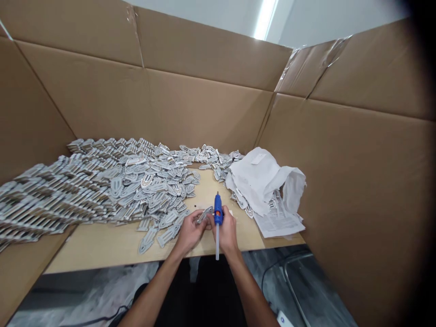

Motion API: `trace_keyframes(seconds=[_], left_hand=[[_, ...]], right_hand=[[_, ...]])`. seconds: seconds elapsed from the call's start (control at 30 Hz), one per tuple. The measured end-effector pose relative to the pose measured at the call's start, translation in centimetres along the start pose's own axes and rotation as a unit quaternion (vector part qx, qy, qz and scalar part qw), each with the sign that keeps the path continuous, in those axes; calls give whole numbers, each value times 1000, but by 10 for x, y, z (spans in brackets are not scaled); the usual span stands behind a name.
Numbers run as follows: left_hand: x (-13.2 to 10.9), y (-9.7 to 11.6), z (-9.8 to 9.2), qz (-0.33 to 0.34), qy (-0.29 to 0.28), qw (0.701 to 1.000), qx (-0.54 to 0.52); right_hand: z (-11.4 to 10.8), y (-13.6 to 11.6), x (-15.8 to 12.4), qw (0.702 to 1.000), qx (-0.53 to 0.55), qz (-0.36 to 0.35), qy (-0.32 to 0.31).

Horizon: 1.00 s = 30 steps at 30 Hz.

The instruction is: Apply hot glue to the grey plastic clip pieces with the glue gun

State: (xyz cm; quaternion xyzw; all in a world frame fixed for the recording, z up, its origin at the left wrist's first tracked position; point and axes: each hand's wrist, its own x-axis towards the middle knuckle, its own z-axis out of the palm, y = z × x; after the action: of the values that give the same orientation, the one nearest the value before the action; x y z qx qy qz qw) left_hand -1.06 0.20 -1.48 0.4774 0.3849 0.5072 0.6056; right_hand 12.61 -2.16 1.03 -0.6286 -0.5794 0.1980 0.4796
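Note:
My left hand (190, 232) is closed on a small grey slotted piece with a pointed end (205, 215), held just above the front of the table. A blue glue gun (218, 209) with a long pale glue stick (217, 243) out of its back is in my right hand (229, 229), its nozzle pointing away from me. My right fingertips come close to the grey piece; whether they touch it I cannot tell. Many similar grey pieces lie in a loose heap (150, 186) left of my hands, a few spilling toward the front edge.
Neat stacked rows of the grey pieces (51, 195) fill the left side. Crumpled white paper (255, 177) lies on more pieces at the right, over a printed sheet (279, 222). Cardboard walls (204, 104) enclose the wooden table (109, 245). A metal chair frame (289, 277) stands below right.

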Motion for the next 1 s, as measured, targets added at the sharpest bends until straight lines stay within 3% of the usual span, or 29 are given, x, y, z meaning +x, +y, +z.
trace_keyframes(seconds=[0.17, 0.37, 0.73, 1.0], left_hand=[[2, 0, 0, -16, 41, 998, -37], [5, 2, 0, -38, 58, 995, -75], [0, 0, -7, 43, 61, 996, 49], [-2, 4, -6, 41, 71, 995, 64]], right_hand=[[-11, 1, 0, 994, 93, -14, -47], [-27, 11, -5, 975, 124, 20, -182], [-16, 21, -10, 972, 135, 59, -182], [-18, 13, -11, 982, 87, 0, -168]])
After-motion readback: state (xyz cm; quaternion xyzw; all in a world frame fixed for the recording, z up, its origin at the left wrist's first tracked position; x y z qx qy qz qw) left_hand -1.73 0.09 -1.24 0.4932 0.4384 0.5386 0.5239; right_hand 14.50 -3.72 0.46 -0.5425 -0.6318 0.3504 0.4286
